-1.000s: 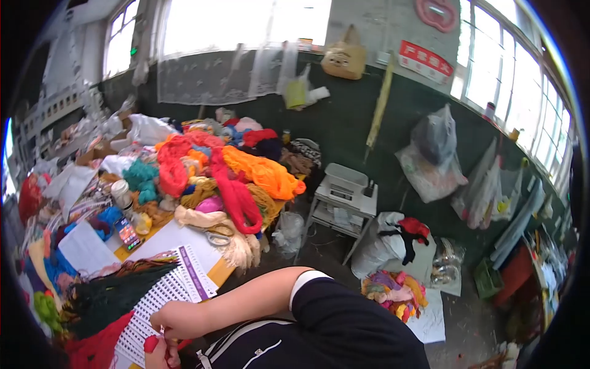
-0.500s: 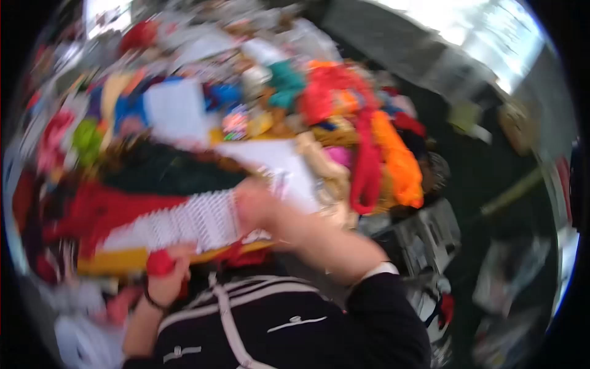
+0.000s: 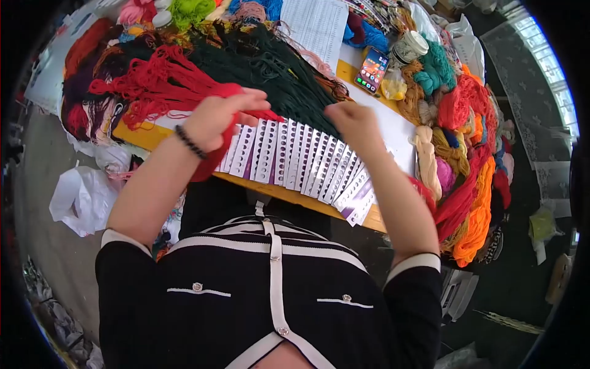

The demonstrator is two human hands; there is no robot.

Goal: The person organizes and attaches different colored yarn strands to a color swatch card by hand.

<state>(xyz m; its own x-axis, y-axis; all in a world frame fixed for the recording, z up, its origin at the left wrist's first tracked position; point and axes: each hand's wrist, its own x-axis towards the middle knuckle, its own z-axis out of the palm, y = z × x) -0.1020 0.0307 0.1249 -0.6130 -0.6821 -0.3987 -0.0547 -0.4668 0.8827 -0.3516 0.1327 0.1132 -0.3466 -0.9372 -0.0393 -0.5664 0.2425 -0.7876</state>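
My left hand point(image 3: 222, 117) is over the table's front part, its fingers together and pointing right. A hank of red yarn point(image 3: 212, 163) passes through this hand and hangs below the wrist. To the right, my right hand point(image 3: 357, 128) has its fingers curled in a pinch, slightly blurred; whatever they hold is too small to make out. Under and between the hands lies a fanned row of white cards with punched holes point(image 3: 289, 154). Behind them rest a bundle of red threads point(image 3: 163, 80) and a bundle of dark green threads point(image 3: 264, 77).
A phone point(image 3: 372, 70) with a lit screen and a printed sheet point(image 3: 314, 31) lie at the back. A lidded jar point(image 3: 410, 46) stands nearby. Orange yarn skeins point(image 3: 476, 215) hang off the right edge. A white plastic bag point(image 3: 86, 197) is at the lower left.
The view has swung down and sharpened. My right hand has left the row of cards and is raised to the right. My left hand has come up over the cards with the red yarn.
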